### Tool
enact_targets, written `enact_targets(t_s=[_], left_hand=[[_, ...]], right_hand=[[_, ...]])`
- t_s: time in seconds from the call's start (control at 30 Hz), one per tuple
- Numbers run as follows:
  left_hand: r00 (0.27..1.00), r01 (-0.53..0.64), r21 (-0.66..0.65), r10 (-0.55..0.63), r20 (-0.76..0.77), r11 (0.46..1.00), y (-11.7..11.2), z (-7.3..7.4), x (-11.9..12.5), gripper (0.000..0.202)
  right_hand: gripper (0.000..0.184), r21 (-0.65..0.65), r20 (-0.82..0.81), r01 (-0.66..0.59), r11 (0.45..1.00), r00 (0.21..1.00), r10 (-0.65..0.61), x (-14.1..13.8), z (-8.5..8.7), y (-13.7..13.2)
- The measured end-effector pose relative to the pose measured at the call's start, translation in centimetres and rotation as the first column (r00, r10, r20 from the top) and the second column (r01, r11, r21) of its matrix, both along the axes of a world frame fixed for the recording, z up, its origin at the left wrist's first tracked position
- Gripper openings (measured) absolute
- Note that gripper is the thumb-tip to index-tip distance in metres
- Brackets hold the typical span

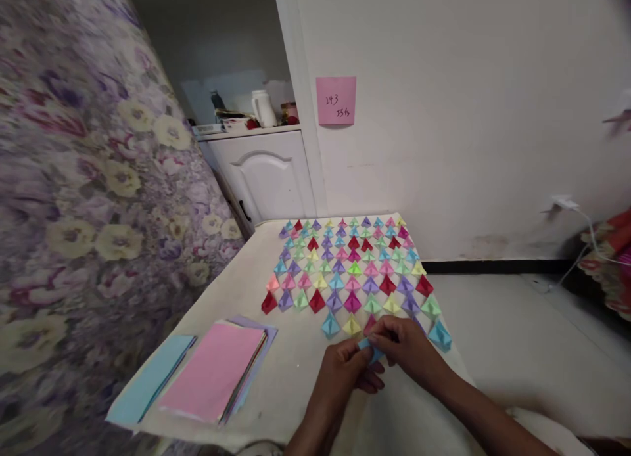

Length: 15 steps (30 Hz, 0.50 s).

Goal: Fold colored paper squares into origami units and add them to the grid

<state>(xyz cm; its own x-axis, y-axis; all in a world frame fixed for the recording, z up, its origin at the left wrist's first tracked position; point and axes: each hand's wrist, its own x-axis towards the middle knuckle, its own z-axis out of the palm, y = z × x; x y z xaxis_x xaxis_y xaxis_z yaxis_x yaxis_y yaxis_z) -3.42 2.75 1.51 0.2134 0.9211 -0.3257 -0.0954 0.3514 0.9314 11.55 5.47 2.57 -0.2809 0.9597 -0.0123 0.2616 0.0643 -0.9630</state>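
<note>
A small piece of light-blue folded paper [375,355] is held between my two hands above the near part of the table. The thumb and fingers of my left hand [345,367] pinch its left side. From the right, my right hand [401,344] grips its upper edge with closed fingertips. My fingers cover much of the paper, so its full shape is hidden. Just beyond my hands stand rows of folded paper pieces in many colours, among them a yellow one [352,325] and a blue one [330,325]. Another blue folded piece [440,336] lies to the right of my right hand.
On the table's left lie a stack of pink and other coloured sheets [217,370] and a stack of blue sheets [152,377]. A floral curtain [98,180] hangs on the left. Behind are a white cabinet [269,180] and a wall with a pink note [336,100].
</note>
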Motion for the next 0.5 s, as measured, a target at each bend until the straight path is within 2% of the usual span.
enact_targets(t_s=[0.13, 0.3, 0.5], left_hand=[[1.000, -0.014, 0.007, 0.015, -0.014, 1.000, -0.08, -0.06, 0.11, 0.031], [0.997, -0.070, 0.023, 0.070, 0.026, 0.997, 0.00, -0.16, -0.06, 0.031], [0.996, -0.082, 0.013, 0.082, 0.025, 0.997, 0.05, -0.11, -0.25, 0.032]], right_hand=[[0.007, -0.004, -0.014, -0.009, 1.000, 1.000, 0.009, -0.05, -0.29, 0.02], [0.013, 0.071, -0.058, 0.089, 0.993, 0.995, -0.085, -0.11, -0.32, -0.02], [0.012, -0.062, -0.182, 0.024, 0.998, 0.983, -0.035, -0.28, -0.63, 0.17]])
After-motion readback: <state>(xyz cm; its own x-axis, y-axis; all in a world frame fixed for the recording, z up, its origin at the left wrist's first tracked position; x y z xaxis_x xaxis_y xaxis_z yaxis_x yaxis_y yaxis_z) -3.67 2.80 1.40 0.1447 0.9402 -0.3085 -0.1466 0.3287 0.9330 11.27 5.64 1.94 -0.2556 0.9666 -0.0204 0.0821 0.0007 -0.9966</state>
